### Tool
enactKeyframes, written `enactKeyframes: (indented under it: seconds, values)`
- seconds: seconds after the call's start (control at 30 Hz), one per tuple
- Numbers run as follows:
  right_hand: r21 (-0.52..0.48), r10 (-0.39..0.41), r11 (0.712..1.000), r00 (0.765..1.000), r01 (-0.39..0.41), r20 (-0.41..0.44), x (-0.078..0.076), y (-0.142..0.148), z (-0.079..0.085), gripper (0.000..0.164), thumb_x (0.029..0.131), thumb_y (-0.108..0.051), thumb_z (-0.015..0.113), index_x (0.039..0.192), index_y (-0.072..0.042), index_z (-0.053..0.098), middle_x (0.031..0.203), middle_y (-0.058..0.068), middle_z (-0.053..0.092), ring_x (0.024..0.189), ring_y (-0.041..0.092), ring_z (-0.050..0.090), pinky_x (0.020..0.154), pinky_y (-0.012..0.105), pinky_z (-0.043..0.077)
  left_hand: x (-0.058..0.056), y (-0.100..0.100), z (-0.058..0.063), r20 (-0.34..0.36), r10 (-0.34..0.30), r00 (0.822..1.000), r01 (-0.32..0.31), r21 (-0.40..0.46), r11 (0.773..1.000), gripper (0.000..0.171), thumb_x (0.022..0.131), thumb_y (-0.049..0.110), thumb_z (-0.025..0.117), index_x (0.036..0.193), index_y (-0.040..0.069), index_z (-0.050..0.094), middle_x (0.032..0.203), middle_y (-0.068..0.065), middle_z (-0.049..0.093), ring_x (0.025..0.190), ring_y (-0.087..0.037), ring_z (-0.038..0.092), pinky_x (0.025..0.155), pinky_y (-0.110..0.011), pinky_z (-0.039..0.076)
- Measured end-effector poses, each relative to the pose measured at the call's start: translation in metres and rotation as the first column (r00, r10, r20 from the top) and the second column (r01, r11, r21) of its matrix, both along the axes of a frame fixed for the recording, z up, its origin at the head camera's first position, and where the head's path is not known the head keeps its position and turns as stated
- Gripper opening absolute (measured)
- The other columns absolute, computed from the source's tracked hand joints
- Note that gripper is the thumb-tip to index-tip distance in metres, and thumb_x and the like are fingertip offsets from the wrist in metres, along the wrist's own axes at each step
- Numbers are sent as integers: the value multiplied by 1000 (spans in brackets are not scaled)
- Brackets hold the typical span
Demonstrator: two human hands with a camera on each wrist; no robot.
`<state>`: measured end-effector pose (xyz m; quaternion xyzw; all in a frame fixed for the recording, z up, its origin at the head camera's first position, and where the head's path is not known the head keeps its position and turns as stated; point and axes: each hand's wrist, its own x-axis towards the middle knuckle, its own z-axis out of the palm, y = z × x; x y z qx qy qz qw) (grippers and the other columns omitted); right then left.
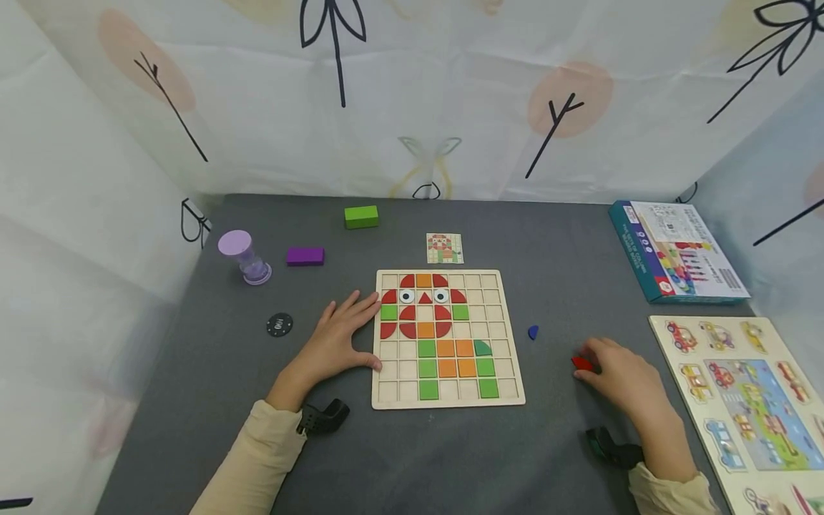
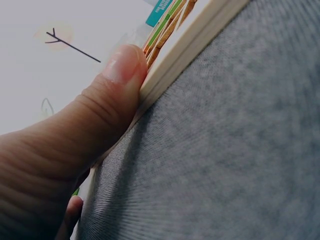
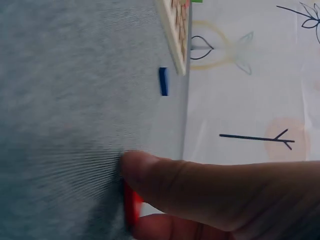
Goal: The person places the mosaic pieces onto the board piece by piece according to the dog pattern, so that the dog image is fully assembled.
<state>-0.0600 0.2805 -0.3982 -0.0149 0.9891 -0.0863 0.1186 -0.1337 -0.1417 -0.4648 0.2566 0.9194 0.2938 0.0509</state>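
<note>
A wooden grid board (image 1: 508, 312) lies mid-table, with red, green and orange pieces and two eye pieces set in its cells. My left hand (image 1: 337, 336) rests at the board's left side, fingers spread, fingertips on the upper edge and thumb on the lower. In the left wrist view the thumb (image 2: 117, 85) presses against the board's side. To the right of the board, my right hand (image 1: 621, 379) pinches a small red piece (image 1: 583, 364) between thumb and fingers, close over the cloth; the fingers partly hide it. A small blue piece (image 1: 533, 332) lies between board and right hand.
Behind the board lies a small pattern card (image 1: 444, 249). A green block (image 1: 361, 217), a purple block (image 1: 305, 256), a purple hourglass-shaped timer (image 1: 244, 256) and a black disc (image 1: 280, 325) are left of it. On the right are a box (image 1: 689, 254) and a picture puzzle board (image 1: 702, 400).
</note>
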Motion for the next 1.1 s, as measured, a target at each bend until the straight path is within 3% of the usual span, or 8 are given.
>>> enactKeyframes:
  seconds: [0.63, 0.87, 1.0, 1.1]
  values:
    - [-37, 77, 996, 986, -83, -146, 1, -13, -6, 22, 72, -9, 71, 92, -8, 62, 87, 6, 57, 71, 20, 54, 58, 41, 46, 1, -3, 3, 11, 8, 1000, -8, -2, 1000, 105, 54, 58, 73, 140, 16, 30, 146, 1, 25, 136, -26, 11, 105, -54, 2]
    - [-72, 223, 967, 946, -246, -236, -17, -47, 1, 24, 73, -7, 71, 95, -11, 62, 92, 1, 57, 75, 15, 52, 64, 36, 47, 1, -4, 2, -5, 7, 1000, -7, 2, 1000, 105, 54, 58, 73, 140, 16, 31, 146, 1, 25, 136, -27, 11, 104, -55, 3]
    - [-46, 312, 942, 919, -332, -241, -27, -63, -4, 23, 73, -5, 70, 94, -11, 63, 93, 1, 56, 72, 12, 51, 61, 30, 47, 1, -2, 0, -5, 1, 1000, -1, -2, 1000, 105, 53, 61, 71, 140, 17, 30, 146, 2, 25, 136, -27, 11, 104, -55, 3]
    - [-17, 341, 935, 911, -355, -233, -30, -65, -9, 21, 73, -2, 69, 91, -11, 64, 95, 2, 56, 71, 12, 52, 60, 29, 47, 0, -1, 0, 2, -3, 1000, 3, -4, 1000, 105, 54, 62, 71, 140, 18, 29, 146, 2, 24, 136, -26, 11, 104, -54, 3]
